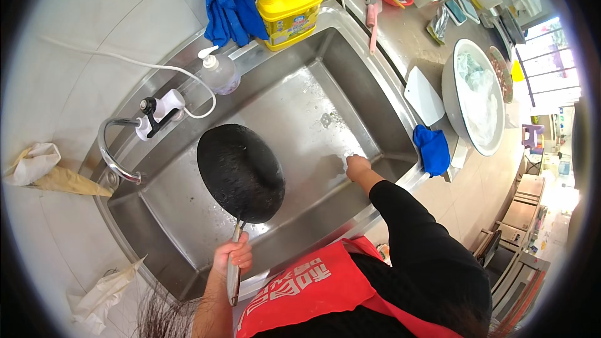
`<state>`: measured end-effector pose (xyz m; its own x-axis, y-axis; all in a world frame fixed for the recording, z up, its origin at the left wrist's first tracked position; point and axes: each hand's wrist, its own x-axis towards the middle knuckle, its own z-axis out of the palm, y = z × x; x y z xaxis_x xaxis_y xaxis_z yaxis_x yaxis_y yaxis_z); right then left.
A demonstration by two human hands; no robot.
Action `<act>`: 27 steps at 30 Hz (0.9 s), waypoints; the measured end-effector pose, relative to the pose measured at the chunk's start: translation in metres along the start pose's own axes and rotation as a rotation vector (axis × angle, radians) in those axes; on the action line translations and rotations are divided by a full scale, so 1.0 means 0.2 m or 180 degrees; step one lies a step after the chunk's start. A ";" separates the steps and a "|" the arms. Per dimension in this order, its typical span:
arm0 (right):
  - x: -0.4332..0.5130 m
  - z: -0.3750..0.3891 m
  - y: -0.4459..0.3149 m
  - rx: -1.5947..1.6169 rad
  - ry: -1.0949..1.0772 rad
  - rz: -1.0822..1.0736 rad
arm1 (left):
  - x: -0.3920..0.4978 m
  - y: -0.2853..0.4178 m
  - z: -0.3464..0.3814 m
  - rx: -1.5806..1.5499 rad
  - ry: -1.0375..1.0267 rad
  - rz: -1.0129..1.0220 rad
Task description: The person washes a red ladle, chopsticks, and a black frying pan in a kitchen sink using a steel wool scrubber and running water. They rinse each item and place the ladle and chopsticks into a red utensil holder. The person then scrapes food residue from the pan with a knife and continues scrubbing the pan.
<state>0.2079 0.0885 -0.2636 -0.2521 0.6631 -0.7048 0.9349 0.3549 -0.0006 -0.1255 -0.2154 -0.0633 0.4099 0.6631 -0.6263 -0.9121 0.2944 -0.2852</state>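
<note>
My left hand [233, 254] is wrapped around the metal handle of a black wok [240, 173]. The wok is tilted over the left half of a large stainless steel sink [305, 98], its dark, worn surface facing me. Away from the wok, my right hand [358, 168] reaches into the right part of the sink, with its fingers bent. Whether it holds anything is hidden from this angle. Below it, the sink floor shows a shadow and wet patches.
A chrome faucet [119, 150] arches over the sink's left end. Along the back rim are a soap pump bottle [219, 75], a yellow detergent jug [291, 14] and blue rubber gloves [230, 4]. A blue cloth [431, 151] and a white enamel basin [450, 89] stand at right.
</note>
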 end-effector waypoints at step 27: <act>1.22 -1.98 0.40 -0.2062 0.2473 -0.0253 | 0.32 -0.10 0.16 -0.0284 0.0184 -0.0006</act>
<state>0.1221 0.5407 -0.1544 -0.6161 0.7852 -0.0628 0.6513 0.5526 0.5200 -0.0819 -0.1566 -0.0748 0.4135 0.6210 -0.6659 -0.9084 0.2314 -0.3482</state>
